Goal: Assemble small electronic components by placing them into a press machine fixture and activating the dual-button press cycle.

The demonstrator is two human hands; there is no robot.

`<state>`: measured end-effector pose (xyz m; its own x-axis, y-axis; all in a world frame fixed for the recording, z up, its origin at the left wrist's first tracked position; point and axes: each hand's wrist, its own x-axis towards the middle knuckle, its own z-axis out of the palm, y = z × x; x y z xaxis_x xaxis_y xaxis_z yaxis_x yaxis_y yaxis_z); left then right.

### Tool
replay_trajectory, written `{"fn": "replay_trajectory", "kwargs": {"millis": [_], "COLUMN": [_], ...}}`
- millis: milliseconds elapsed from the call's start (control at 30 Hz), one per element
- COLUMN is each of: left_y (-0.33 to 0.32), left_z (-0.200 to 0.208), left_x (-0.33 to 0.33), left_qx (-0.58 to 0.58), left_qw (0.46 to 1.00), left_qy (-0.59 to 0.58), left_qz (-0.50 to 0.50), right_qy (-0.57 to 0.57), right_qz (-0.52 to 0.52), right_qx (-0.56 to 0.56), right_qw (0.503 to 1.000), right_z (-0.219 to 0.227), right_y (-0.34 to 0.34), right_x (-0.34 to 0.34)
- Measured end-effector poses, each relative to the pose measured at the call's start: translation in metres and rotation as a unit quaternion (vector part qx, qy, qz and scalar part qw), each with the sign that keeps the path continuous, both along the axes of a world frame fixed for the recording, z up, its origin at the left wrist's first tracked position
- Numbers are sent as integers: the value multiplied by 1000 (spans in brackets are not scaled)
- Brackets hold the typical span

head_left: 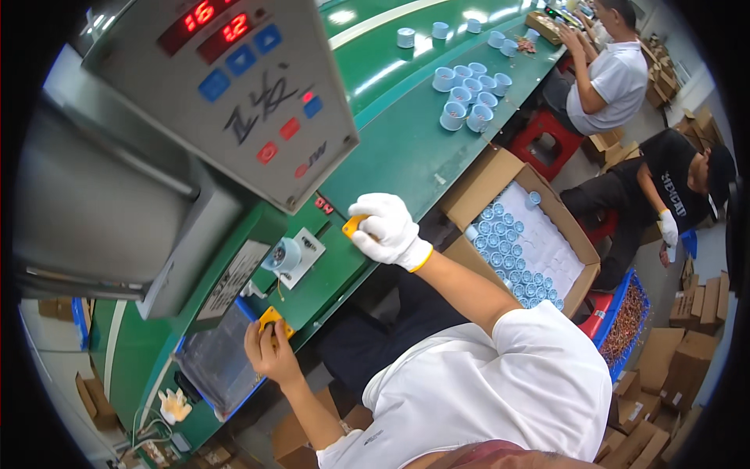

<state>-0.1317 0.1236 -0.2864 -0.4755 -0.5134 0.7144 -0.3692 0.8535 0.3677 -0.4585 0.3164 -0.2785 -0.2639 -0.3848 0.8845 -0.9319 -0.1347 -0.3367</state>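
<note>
My bare left hand (269, 352) is curled at a yellow control box (275, 319), its thumb by the dark round button. My right hand (387, 230), in a white knitted glove, is closed over a second yellow control box (351, 226); the palm hides most of that box. Between the two boxes, a light-blue plastic cup-shaped part (286, 254) lies on its side at a metal fixture plate (306, 256), with a thin wire hanging beside it. Just above stands the grey machine control panel (266, 102), with red digits and blue and red keys.
Several light-blue cups (461, 95) stand on the green bench (391, 164). A cardboard box (488, 176) beside my right arm holds rows of blue parts. Two co-workers sit at the right. A blue crate (637, 313) holds small pieces; a plastic-lined bin (226, 356) is near my left hand.
</note>
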Motion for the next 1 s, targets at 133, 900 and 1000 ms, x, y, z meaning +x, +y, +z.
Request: {"fn": "replay_trajectory", "kwargs": {"millis": [133, 900, 1000], "left_y": [-5, -45, -47], "left_z": [19, 16, 9], "left_x": [3, 31, 34], "left_qx": [-73, 263, 237], "left_qw": [993, 945, 950], "left_qy": [-95, -193, -202], "left_qz": [8, 9, 7], "right_qy": [-10, -124, -124], "right_qz": [28, 15, 15], "right_qx": [-2, 18, 21], "right_qw": [1000, 992, 992], "right_z": [-3, -10, -10], "right_y": [2, 12, 11], "right_x": [-2, 4, 5]}}
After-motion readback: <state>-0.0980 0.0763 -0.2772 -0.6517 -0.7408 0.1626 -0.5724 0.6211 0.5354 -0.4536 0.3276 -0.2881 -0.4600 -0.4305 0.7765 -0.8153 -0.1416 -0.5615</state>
